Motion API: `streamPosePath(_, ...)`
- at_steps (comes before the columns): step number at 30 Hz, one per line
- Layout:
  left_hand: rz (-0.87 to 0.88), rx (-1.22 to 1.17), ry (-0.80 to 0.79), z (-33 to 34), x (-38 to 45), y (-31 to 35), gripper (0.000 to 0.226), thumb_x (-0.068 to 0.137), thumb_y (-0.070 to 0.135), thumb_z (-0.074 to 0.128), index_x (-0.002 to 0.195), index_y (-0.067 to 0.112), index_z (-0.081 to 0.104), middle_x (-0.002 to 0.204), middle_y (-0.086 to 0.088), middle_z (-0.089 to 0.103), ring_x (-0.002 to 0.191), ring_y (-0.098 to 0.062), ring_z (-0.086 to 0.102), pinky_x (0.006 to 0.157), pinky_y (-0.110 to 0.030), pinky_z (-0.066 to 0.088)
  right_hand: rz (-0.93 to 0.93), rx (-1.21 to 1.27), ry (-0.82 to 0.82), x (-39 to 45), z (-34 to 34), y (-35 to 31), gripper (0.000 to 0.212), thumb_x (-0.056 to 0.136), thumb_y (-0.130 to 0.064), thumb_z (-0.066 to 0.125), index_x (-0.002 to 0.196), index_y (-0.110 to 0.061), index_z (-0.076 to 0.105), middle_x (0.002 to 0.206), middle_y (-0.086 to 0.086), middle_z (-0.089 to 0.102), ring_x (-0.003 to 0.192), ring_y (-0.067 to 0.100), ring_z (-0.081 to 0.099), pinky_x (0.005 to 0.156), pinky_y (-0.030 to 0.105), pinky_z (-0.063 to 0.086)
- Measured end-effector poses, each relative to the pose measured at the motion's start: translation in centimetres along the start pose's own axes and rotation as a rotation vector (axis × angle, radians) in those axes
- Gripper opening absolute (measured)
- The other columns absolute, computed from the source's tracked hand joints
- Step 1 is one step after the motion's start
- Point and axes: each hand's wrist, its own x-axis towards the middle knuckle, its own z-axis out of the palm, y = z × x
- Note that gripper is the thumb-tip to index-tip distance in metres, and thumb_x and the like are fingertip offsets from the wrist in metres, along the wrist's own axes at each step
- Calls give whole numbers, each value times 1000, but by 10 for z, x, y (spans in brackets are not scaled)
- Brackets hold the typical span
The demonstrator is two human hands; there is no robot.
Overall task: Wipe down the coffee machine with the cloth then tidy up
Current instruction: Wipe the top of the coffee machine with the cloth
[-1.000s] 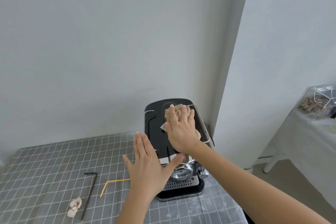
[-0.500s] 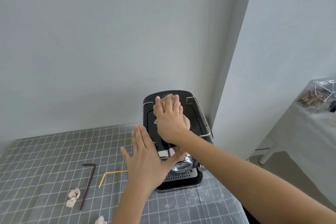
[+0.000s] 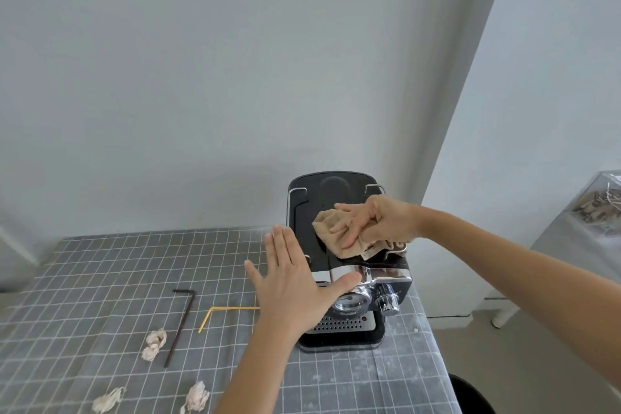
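Note:
A black and chrome coffee machine [image 3: 312, 208] stands at the right end of the table, against the wall. My right hand [image 3: 373, 222] presses a beige cloth [image 3: 331, 230] onto the front half of the machine's black top, fingers pointing left. My left hand [image 3: 295, 286] lies flat against the machine's left side, fingers spread and pointing up, its thumb resting across the chrome front panel. The hand hides the machine's left wall.
The table [image 3: 100, 279] has a grey checked cover. On it lie a dark bent straw [image 3: 181, 323], a yellow bent straw [image 3: 225, 311] and three crumpled paper balls [image 3: 154, 343]. A white wall corner juts out at right, and a clear box [image 3: 598, 208] sits beyond it.
My right hand has dragged the cloth from the back of the machine's top toward the front, turning so its fingers point left. My left hand stays on the machine's side. The view has tilted down.

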Motion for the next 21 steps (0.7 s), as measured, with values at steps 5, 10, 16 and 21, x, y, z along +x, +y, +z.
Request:
streamPosePath(5, 0, -8, 5, 1, 1, 0, 140, 51, 102, 15, 148, 8, -23, 158, -7, -25, 146, -23, -22, 113, -61, -3, 186, -42, 397, -7, -26, -16, 48, 89, -7, 51, 128, -32, 63, 95, 1, 71, 81, 4, 67, 73, 22, 55)
streamPosePath(10, 6, -11, 12, 3, 2, -1, 139, 52, 102, 17, 147, 8, -24, 158, -7, -25, 147, -22, -20, 113, -61, -2, 321, -586, 360, 20, 5, -24, 57, 98, -56, 24, 148, -28, 30, 154, 3, 31, 143, 35, 20, 113, 49, 18)
streamPosePath(16, 18, -5, 22, 4, 2, 0, 140, 51, 102, 15, 147, 8, -24, 158, -7, -25, 147, -23, -19, 113, -61, 0, 308, -591, 500, 35, 45, 8, 83, 88, -71, 24, 149, -16, 16, 154, 21, 28, 148, 38, 13, 120, 54, 8)
streamPosePath(21, 19, 6, 22, 5, 2, -2, 141, 51, 102, 15, 147, 7, -25, 158, -8, -26, 147, -22, -20, 113, -61, -1, 551, -703, 600, 37, 62, -10, 80, 96, -62, 26, 139, 5, 34, 132, 29, 50, 122, 43, 48, 101, 50, 43)
